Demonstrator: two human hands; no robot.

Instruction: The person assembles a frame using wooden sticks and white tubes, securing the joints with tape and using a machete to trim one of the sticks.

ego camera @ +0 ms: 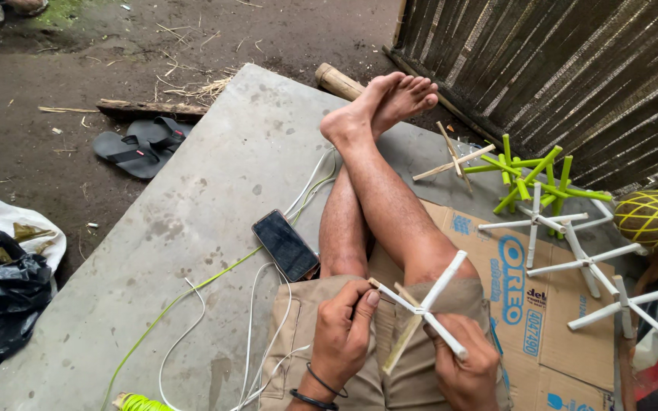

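Both my hands hold a star-shaped frame (428, 307) of crossed white sticks over my lap. My left hand (342, 332) pinches one stick end at the frame's left. My right hand (462, 365) grips the lower right stick from below. One bare bamboo stick (400, 344) of the frame points down between my hands. My legs are crossed at the ankles and stretch out on a grey concrete slab (192, 221).
A dark phone (285, 245) lies by my left thigh, among white and green strips (249, 327). Finished white frames (588, 262) and green frames (531, 179) lie on flattened cardboard (531, 327) at right, near a yellow-wrapped ball (653, 218). Sandals (142, 144) rest on the dirt.
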